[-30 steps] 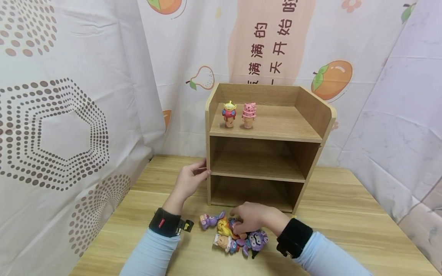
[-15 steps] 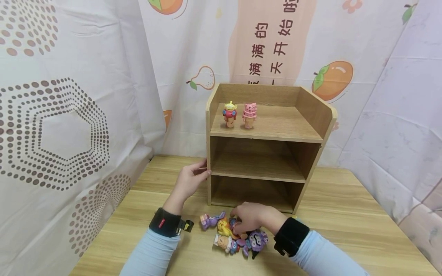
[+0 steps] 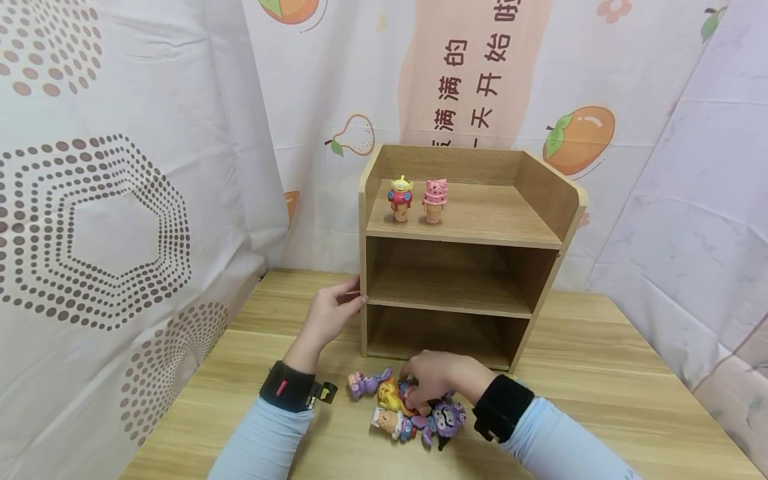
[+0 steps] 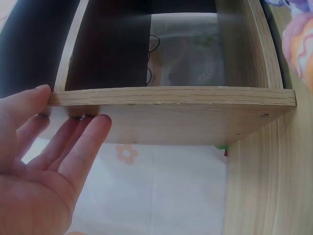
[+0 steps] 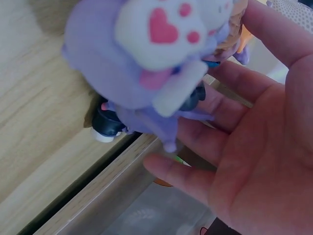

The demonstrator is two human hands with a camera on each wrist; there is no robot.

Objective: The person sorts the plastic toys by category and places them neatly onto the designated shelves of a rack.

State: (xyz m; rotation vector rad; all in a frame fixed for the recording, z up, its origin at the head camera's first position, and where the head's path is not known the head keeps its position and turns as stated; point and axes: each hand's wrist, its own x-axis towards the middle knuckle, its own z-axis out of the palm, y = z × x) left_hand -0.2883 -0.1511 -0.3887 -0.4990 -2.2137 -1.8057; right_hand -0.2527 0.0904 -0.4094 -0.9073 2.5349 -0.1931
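Note:
My left hand (image 3: 327, 313) rests at the left side panel of a wooden shelf unit (image 3: 462, 308). In the left wrist view its thumb lies at the front edge and its fairly straight fingers touch the outer face. My right hand (image 3: 441, 377) reaches down into a cluster of small toy figurines before the shelf, its thumb and forefinger about an ice-cream-cone figurine (image 5: 235, 34). A big purple figurine (image 5: 98, 54) hides the fingertips in the right wrist view. Around the hand lie a yellow figurine (image 3: 390, 397), a purple one (image 3: 363, 385), a purple-and-black one (image 3: 445, 419) and another cone figurine (image 3: 387, 420).
On the top shelf stand a red-and-yellow cone figurine (image 3: 400, 199) and a pink cone figurine (image 3: 435, 200), side by side at the left. The wooden table (image 3: 600, 400) extends to both sides. A patterned curtain (image 3: 312, 80) hangs behind.
My right wrist has shifted slightly to the left while its fingers stay among the figurines. The left hand keeps its place at the shelf panel.

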